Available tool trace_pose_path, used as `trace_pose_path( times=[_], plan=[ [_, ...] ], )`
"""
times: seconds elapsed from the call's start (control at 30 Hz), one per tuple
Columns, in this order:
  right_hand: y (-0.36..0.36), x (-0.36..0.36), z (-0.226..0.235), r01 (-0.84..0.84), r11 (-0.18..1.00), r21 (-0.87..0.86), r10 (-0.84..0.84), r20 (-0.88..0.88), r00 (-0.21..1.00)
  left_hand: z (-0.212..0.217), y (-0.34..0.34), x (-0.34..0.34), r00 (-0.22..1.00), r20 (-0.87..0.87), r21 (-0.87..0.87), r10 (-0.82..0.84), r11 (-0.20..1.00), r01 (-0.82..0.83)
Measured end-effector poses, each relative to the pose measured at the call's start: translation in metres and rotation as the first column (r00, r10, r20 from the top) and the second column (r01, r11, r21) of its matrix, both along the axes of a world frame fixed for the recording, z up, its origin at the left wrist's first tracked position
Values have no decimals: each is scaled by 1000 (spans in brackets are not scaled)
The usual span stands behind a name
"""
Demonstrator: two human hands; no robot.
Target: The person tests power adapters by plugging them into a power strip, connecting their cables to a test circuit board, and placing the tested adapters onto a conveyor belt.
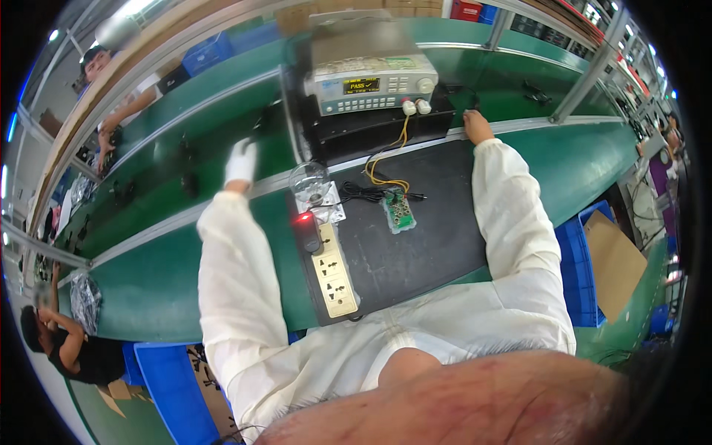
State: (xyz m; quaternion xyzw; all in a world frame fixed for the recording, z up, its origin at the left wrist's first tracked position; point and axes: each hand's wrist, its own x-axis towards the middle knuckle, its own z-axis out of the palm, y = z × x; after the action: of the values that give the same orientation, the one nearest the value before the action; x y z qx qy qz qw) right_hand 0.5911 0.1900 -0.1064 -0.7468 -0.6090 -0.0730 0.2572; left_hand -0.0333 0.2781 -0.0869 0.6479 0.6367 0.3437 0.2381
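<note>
- A grey test box point(371, 83) with a lit display sits on a black stand at the back of the dark mat point(415, 237); yellow wires point(386, 167) run from its two white knobs down to a small green circuit board point(399, 213).
- A cream power strip point(331, 271) with a glowing red switch lies along the mat's left edge, and a clear round lens point(309, 179) stands just behind it.
- Small black parts point(189, 184) are scattered along the green belt point(163, 200) to the left; nothing lies between them and the gloved hand.
- The circuit board lies flat near the mat's middle, its long side running front to back, tilted a little to the right.
- The left hand point(241, 161), in a white glove, reaches over the belt; whether it grips anything I cannot tell.
- The right hand point(475, 124), bare, rests fingers down at the mat's far right edge beside the stand, holding nothing visible.
</note>
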Motion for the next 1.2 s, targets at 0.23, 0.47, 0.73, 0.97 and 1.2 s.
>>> trace_pose_path(
  times=[0.23,0.47,0.73,0.97,1.2],
  plan=[
    [36,46,-13,-16,963,269,30,-48,998,84,-129,13,569,771,176,-287,954,243],
    [9,-64,110,147,546,825,549,-485,680,143,-285,20,376,771,345,-514,833,432],
    [-153,-270,137,-866,228,446,563,-786,-256,181,-307,85,135,860,294,-492,694,657],
    [-213,-246,108,-998,62,-31,243,-969,45,133,-299,68,311,823,262,-476,802,536],
    [-216,-202,104,-750,631,-198,611,-467,639,42,-321,71,738,555,125,-383,916,382]
  ],
)
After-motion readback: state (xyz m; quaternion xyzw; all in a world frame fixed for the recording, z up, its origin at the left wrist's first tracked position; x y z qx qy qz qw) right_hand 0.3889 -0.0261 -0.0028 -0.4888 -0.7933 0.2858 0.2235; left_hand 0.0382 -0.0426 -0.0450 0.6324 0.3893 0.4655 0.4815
